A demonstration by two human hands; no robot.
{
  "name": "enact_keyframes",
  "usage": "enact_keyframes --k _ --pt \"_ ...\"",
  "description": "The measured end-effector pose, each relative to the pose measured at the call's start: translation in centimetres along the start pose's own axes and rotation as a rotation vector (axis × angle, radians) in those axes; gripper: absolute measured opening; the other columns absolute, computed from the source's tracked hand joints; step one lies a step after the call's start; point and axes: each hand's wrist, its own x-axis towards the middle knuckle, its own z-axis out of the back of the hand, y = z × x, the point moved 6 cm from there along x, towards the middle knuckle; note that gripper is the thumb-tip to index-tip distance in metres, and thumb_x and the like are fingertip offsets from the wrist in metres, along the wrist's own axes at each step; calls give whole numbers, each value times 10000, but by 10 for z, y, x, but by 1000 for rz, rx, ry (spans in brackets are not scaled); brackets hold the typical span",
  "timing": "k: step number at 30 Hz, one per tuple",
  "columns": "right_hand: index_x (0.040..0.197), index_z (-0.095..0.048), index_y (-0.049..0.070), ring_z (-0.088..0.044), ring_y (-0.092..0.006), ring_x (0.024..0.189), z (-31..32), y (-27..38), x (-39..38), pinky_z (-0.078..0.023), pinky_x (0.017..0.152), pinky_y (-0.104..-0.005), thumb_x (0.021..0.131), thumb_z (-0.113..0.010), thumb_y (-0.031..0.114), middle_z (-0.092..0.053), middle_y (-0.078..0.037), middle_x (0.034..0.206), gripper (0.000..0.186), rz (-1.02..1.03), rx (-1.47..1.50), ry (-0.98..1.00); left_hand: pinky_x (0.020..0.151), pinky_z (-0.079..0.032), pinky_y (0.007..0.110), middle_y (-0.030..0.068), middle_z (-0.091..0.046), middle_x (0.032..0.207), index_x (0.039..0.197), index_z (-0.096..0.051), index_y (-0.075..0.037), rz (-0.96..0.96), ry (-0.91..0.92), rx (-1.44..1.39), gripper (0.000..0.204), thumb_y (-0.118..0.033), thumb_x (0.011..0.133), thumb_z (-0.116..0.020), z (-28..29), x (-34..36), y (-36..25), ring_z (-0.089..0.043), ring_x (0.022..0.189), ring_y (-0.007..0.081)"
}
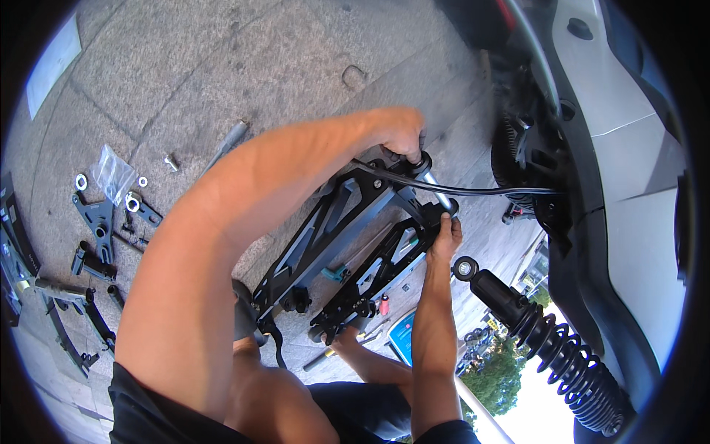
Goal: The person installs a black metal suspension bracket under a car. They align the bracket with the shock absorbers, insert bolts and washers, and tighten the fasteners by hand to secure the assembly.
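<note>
A black metal swingarm point(346, 216) with two cut-out arms lies in front of me, a silver cross tube point(441, 191) joining its ends at the far right. My left hand point(403, 135) reaches over from the left, its fingers curled down onto the tube's upper end, and partly hides that end. At the tube's lower end my right hand point(444, 238) is closed round the swingarm's other end, thumb up against it. A black cable point(481, 192) crosses the tube and runs to the vehicle.
To the right stands a white-and-black vehicle body point(629, 148), a black coil-spring shock absorber point(551, 333) beside it. On the paving at left lie a plastic bag point(115, 172), a black bracket point(97, 220), washers and a bolt point(171, 162). A red-handled tool point(384, 304) lies near my legs.
</note>
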Motion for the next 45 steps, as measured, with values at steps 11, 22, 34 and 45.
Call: enact_keyframes --k 11,22,34,45 --pt "958 -606 28 -644 -145 795 -3 2 -3 -511 744 -260 897 -666 151 -674 -68 918 149 2 38 12 710 -570 336 149 -659 1104 1297 -585 -82 164 426 -76 425 -164 880 -589 -8 -31 -6 -678 856 212" --pt "996 -620 17 -663 -186 829 5 -9 4 -527 785 -287 873 -691 114 -684 -92 957 171 -44 112 -28 904 -496 370 161 -619 1242 1327 -568 -115 88 248 22 462 -196 873 -601 -4 -32 -5 -594 1132 269" --pt "1042 -616 56 -619 -168 902 1 -12 3 -504 870 -322 907 -648 197 -651 -57 988 198 -60 288 64 758 -525 322 142 -677 1054 1255 -615 -98 198 227 9 409 -176 854 -610 -8 -33 -8 -644 928 205" --pt "1110 -599 28 -640 -199 895 -16 16 -17 -546 786 -332 916 -635 171 -646 -88 1017 244 50 274 93 654 -512 297 109 -661 848 1133 -639 30 132 -2 54 360 -170 834 -657 -1 -41 -23 -622 737 170"
